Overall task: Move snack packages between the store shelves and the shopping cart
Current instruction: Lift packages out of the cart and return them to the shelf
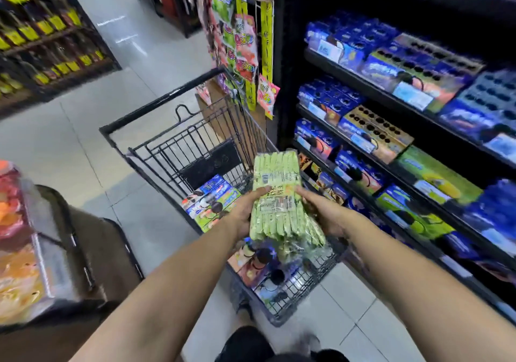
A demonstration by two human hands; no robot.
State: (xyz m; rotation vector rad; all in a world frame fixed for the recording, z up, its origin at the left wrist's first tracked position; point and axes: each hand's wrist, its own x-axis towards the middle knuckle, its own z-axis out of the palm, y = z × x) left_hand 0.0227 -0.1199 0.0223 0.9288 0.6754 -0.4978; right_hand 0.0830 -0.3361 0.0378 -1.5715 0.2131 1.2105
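Both hands hold one green multipack [279, 194] above the shopping cart [195, 149], long side pointing away from the person. The left hand [245, 211] grips its left edge, thumb on top near the label, and the right hand [324, 213] cups the right edge with fingers underneath, so both are closed on the pack and neither is free. The pack looks like a clear-wrapped bundle of slim green sachets, soft and a bit floppy at the near end. It hovers over the cart's right half, clear of the goods already in the basket: blue and green cookie boxes [212, 199] at the far left and more boxes [268, 272] at the near end. The store shelves [391, 149] stand just to the right, stacked with similar blue and green boxes. Direction of the move cannot be told from this view, either pack going into the cart or coming out toward the shelf; my guess is loading, since it sits low over the basket. If loading, the next move calls for lowering it flat onto the boxes and letting go with both hands. If returning, it calls for a swing right toward a shelf gap. View is blurry at the edges.
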